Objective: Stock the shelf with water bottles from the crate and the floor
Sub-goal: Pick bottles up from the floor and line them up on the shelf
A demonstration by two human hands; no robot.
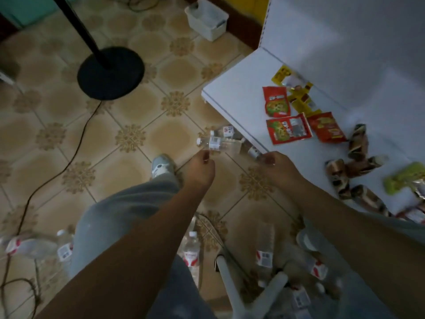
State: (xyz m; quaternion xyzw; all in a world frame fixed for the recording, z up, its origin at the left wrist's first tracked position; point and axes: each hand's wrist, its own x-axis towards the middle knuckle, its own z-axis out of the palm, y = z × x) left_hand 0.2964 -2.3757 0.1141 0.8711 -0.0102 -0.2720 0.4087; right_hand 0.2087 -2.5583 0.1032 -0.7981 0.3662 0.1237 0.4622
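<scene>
2 hands reach 3 floor bottles beside the shelf

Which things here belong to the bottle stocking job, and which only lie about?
Job: clear plastic water bottles by the shelf edge; bottles on the floor near the feet; white shelf board; left hand; right hand.

Lying about: red snack packets; black round stand base; white plastic bin.
</scene>
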